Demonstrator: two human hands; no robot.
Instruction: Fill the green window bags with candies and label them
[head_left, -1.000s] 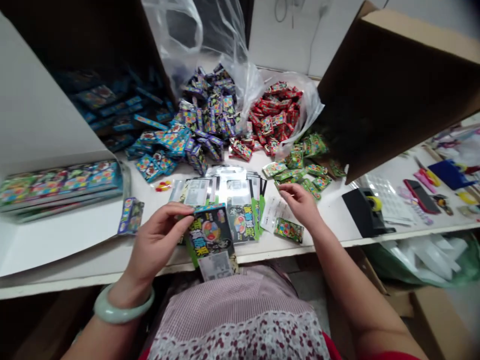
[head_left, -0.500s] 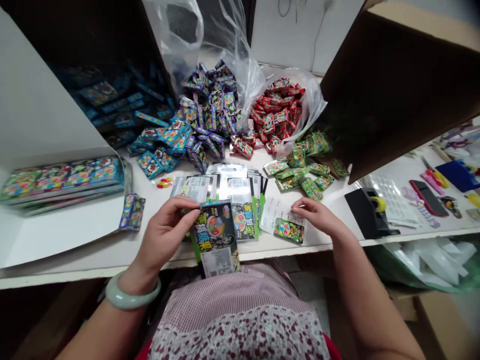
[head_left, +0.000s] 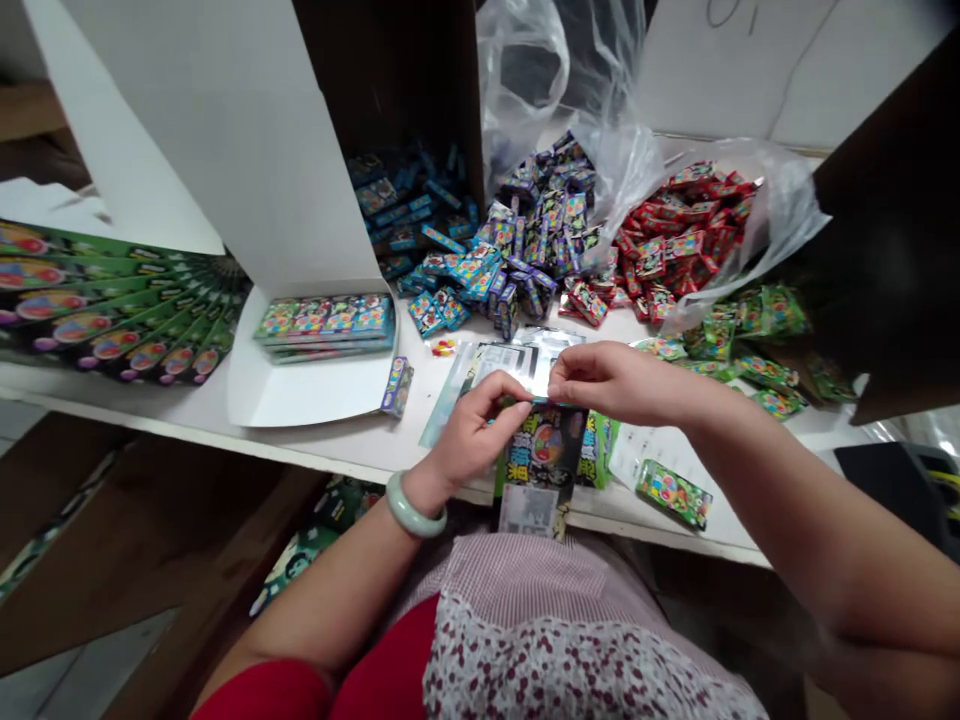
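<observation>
My left hand [head_left: 476,430], with a pale green bangle on the wrist, pinches the top edge of a black and green printed candy pouch [head_left: 546,455]. The fingers of my right hand [head_left: 611,382] are closed on the same edge, close to the left fingertips. A thin blue strip shows at the pouch's top; anything small under the fingertips is hidden. The pouch hangs at the table's front edge. Beneath and behind it lie more flat pouches [head_left: 596,450]. To its right, a green candy packet [head_left: 673,493] rests on a white sheet [head_left: 626,455].
Piles of blue [head_left: 457,275], purple [head_left: 544,225], red [head_left: 682,240] and green candy packets [head_left: 765,315] stretch across the back. An open white box [head_left: 315,385] holds stacked packets on the left, beside fanned printed pouches [head_left: 112,310]. A black tape dispenser [head_left: 892,480] stands right.
My right hand has left the white sheet and moved left to the pouch's top edge. My left hand still grips the pouch. The view has turned left.
</observation>
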